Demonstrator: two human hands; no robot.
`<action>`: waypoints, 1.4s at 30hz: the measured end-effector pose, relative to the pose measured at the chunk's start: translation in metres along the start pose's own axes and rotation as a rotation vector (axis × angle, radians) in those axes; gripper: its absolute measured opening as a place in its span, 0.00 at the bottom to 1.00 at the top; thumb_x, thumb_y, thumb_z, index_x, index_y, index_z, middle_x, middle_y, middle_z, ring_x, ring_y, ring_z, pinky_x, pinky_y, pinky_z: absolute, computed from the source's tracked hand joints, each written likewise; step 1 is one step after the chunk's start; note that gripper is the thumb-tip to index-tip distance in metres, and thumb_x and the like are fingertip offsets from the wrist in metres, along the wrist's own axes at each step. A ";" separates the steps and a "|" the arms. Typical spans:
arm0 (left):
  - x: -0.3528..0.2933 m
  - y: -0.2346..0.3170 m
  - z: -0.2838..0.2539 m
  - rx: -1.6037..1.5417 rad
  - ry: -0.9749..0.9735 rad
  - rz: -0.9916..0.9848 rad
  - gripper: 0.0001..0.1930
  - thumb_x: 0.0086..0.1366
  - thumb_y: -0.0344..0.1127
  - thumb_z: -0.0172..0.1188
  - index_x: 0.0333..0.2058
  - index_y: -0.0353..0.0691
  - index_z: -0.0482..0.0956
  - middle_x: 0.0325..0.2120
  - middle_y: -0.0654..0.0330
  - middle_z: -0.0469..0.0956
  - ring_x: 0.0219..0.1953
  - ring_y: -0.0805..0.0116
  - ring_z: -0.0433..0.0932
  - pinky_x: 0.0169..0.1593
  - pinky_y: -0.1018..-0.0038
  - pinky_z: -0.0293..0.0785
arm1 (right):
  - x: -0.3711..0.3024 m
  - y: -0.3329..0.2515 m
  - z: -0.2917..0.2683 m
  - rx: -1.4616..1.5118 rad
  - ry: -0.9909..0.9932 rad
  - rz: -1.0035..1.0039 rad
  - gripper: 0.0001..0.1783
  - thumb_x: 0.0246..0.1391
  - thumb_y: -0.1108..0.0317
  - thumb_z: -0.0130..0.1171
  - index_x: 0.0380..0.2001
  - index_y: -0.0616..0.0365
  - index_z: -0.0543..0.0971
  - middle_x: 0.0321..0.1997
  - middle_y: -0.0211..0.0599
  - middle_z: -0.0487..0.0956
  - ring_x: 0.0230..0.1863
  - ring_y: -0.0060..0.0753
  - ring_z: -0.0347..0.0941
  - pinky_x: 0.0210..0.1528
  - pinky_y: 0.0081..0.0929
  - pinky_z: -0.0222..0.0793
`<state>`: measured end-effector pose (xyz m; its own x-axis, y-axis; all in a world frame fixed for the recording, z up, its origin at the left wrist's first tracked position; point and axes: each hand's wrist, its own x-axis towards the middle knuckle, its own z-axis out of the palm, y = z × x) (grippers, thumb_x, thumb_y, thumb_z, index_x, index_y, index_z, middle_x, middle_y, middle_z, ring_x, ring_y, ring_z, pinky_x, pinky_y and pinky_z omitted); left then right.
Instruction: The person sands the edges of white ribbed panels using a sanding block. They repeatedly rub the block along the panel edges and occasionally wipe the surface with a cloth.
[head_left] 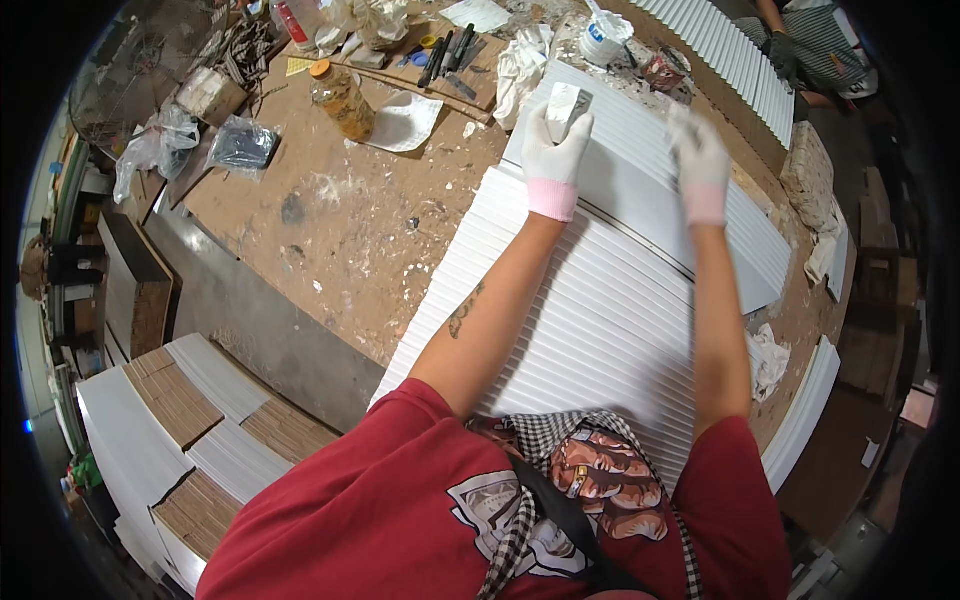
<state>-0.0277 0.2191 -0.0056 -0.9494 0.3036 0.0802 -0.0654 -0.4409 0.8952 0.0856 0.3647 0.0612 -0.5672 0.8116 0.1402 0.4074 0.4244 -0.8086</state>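
Note:
White gloves with pink cuffs cover both my hands. My left hand (554,150) is closed round a small white block (563,106) with a grey side, held over a flat white panel (630,170). Over the right part of that panel is my right hand (700,160); motion smears its fingers, so their hold cannot be made out. The panel lies across the far end of a row of long white strips (590,310), packed side by side in front of me. Beyond the panel stands an open white tub (605,38) with smeared sides.
The stained brown worktable (330,220) carries an orange-capped jar (342,100), a paper sheet (408,122), black markers (450,55) and white rags (522,72). More ridged white strips (725,55) lie far right, near another person's gloved hand (782,55). Stacked boards (200,420) stand lower left.

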 end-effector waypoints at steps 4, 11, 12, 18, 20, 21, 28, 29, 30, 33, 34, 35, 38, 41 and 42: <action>0.003 0.011 -0.001 -0.018 -0.040 -0.075 0.21 0.62 0.38 0.73 0.48 0.33 0.78 0.37 0.62 0.79 0.40 0.74 0.76 0.47 0.75 0.74 | 0.124 -0.053 0.019 -0.279 0.063 -0.360 0.22 0.64 0.53 0.60 0.51 0.57 0.85 0.50 0.43 0.86 0.49 0.35 0.82 0.55 0.29 0.73; 0.026 0.027 -0.029 -0.445 -0.320 -0.597 0.15 0.67 0.52 0.64 0.39 0.48 0.77 0.18 0.77 0.55 0.17 0.83 0.50 0.23 0.79 0.42 | 0.225 -0.073 0.109 -1.000 0.262 -0.515 0.41 0.54 0.34 0.60 0.56 0.59 0.82 0.62 0.54 0.79 0.65 0.60 0.72 0.69 0.46 0.64; 0.027 0.028 -0.031 -0.529 -0.336 -0.609 0.15 0.67 0.52 0.64 0.39 0.48 0.77 0.18 0.77 0.54 0.17 0.83 0.50 0.23 0.79 0.42 | 0.232 -0.065 0.119 -1.025 0.487 -0.678 0.40 0.55 0.35 0.59 0.56 0.60 0.82 0.61 0.54 0.79 0.65 0.60 0.72 0.69 0.46 0.64; 0.026 0.021 -0.028 -0.513 -0.255 -0.482 0.17 0.65 0.45 0.68 0.46 0.46 0.74 0.20 0.77 0.58 0.17 0.85 0.53 0.21 0.82 0.50 | 0.256 -0.044 0.121 -1.377 -0.061 -0.538 0.31 0.60 0.42 0.55 0.50 0.59 0.85 0.55 0.51 0.83 0.58 0.59 0.76 0.64 0.48 0.68; 0.026 0.018 -0.026 -0.394 -0.277 -0.435 0.19 0.63 0.44 0.70 0.46 0.45 0.73 0.22 0.75 0.63 0.18 0.85 0.57 0.22 0.83 0.53 | 0.259 -0.050 0.106 -1.243 -0.013 -0.524 0.30 0.60 0.43 0.55 0.49 0.58 0.85 0.53 0.51 0.84 0.57 0.58 0.77 0.63 0.47 0.69; 0.025 0.017 -0.026 -0.336 -0.289 -0.411 0.20 0.62 0.44 0.72 0.47 0.45 0.73 0.23 0.75 0.65 0.18 0.85 0.59 0.22 0.83 0.54 | 0.259 -0.055 0.096 -1.155 0.014 -0.513 0.29 0.60 0.44 0.55 0.48 0.58 0.86 0.52 0.51 0.84 0.56 0.57 0.78 0.62 0.47 0.70; 0.025 0.003 -0.017 -0.205 -0.212 -0.282 0.37 0.55 0.34 0.76 0.62 0.31 0.69 0.47 0.60 0.78 0.47 0.73 0.77 0.54 0.73 0.74 | 0.255 -0.057 0.057 -0.783 -0.036 -0.461 0.24 0.59 0.47 0.56 0.42 0.55 0.88 0.47 0.49 0.86 0.51 0.53 0.80 0.57 0.45 0.73; 0.026 0.001 -0.019 -0.201 -0.206 -0.300 0.38 0.56 0.35 0.76 0.62 0.33 0.68 0.45 0.61 0.78 0.43 0.74 0.77 0.47 0.75 0.76 | 0.252 -0.053 0.059 -0.780 -0.060 -0.453 0.24 0.59 0.48 0.56 0.41 0.55 0.88 0.46 0.49 0.86 0.50 0.53 0.81 0.56 0.45 0.74; 0.027 -0.001 -0.020 -0.196 -0.201 -0.318 0.38 0.57 0.37 0.76 0.63 0.35 0.67 0.42 0.62 0.78 0.39 0.76 0.77 0.41 0.76 0.77 | 0.247 -0.048 0.064 -0.784 -0.082 -0.440 0.23 0.59 0.48 0.56 0.40 0.55 0.88 0.45 0.49 0.86 0.50 0.52 0.81 0.55 0.44 0.74; 0.033 -0.009 -0.022 -0.288 -0.144 -0.334 0.43 0.56 0.39 0.75 0.67 0.37 0.62 0.40 0.63 0.77 0.34 0.78 0.76 0.33 0.78 0.75 | 0.234 -0.032 0.076 -0.865 -0.132 -0.417 0.21 0.60 0.50 0.55 0.39 0.54 0.89 0.44 0.49 0.87 0.47 0.51 0.82 0.53 0.44 0.75; 0.035 -0.012 -0.023 -0.259 -0.150 -0.389 0.48 0.56 0.38 0.75 0.72 0.39 0.57 0.42 0.62 0.77 0.37 0.76 0.77 0.35 0.77 0.75 | 0.229 -0.026 0.081 -0.907 -0.117 -0.453 0.21 0.60 0.51 0.55 0.39 0.54 0.89 0.44 0.48 0.87 0.47 0.51 0.82 0.53 0.44 0.75; 0.035 -0.014 -0.024 -0.255 -0.167 -0.362 0.49 0.56 0.38 0.74 0.72 0.40 0.56 0.44 0.61 0.77 0.38 0.75 0.77 0.35 0.76 0.76 | 0.225 -0.021 0.083 -0.951 -0.102 -0.489 0.20 0.60 0.52 0.55 0.39 0.54 0.89 0.44 0.48 0.87 0.46 0.51 0.83 0.52 0.44 0.76; 0.035 -0.017 -0.026 -0.236 -0.182 -0.343 0.50 0.56 0.36 0.74 0.74 0.43 0.54 0.49 0.59 0.77 0.41 0.73 0.77 0.37 0.76 0.76 | 0.222 -0.014 0.087 -1.062 -0.107 -0.551 0.21 0.63 0.52 0.51 0.40 0.52 0.89 0.46 0.48 0.86 0.49 0.50 0.82 0.52 0.44 0.76; 0.031 -0.016 -0.025 -0.257 -0.160 -0.330 0.50 0.56 0.34 0.73 0.74 0.45 0.54 0.53 0.58 0.76 0.43 0.72 0.78 0.39 0.75 0.76 | 0.222 -0.013 0.080 -0.881 -0.060 -0.497 0.21 0.61 0.51 0.51 0.41 0.52 0.88 0.46 0.50 0.86 0.49 0.51 0.82 0.53 0.45 0.76; 0.030 -0.014 -0.025 -0.262 -0.161 -0.324 0.50 0.56 0.34 0.73 0.74 0.46 0.55 0.54 0.58 0.76 0.43 0.72 0.78 0.39 0.75 0.75 | 0.220 -0.015 0.076 -0.924 -0.011 -0.472 0.21 0.61 0.51 0.52 0.41 0.52 0.88 0.45 0.50 0.86 0.48 0.52 0.82 0.52 0.45 0.76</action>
<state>-0.0634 0.2135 -0.0271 -0.8084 0.5801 -0.1001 -0.4468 -0.4939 0.7460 -0.1000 0.5066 0.0607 -0.8161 0.4811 0.3201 0.5296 0.8443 0.0813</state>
